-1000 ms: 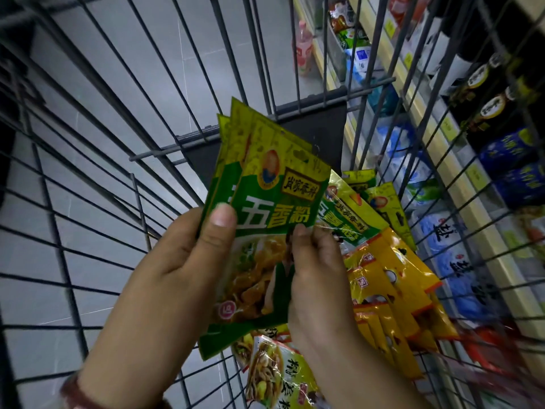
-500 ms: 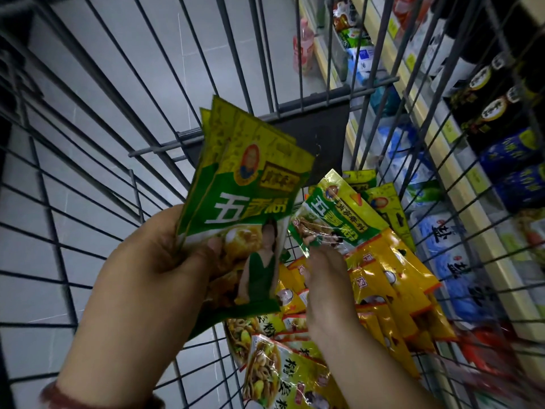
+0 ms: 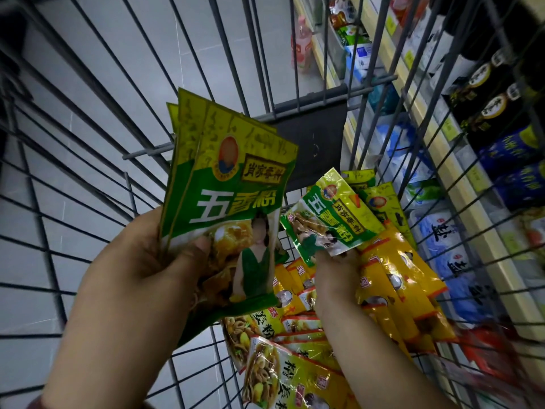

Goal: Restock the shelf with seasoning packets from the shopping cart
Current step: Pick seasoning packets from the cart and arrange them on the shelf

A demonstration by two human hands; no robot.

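The left hand point(image 3: 132, 270) grips a fanned stack of green packets point(image 3: 227, 184) above the wire shopping cart point(image 3: 88, 160), thumb clamped across the front just below the white characters 五香粉; a yellow panel above reads 肖家香料. Right of it, the right hand point(image 3: 336, 276) pinches the lower edge of another green packet point(image 3: 330, 219) with the same 五香粉 print. Below those fingers lie yellow packets point(image 3: 395, 278). Farther right, the shelf point(image 3: 460, 199) holds blue bags point(image 3: 454, 261) marked 盐.
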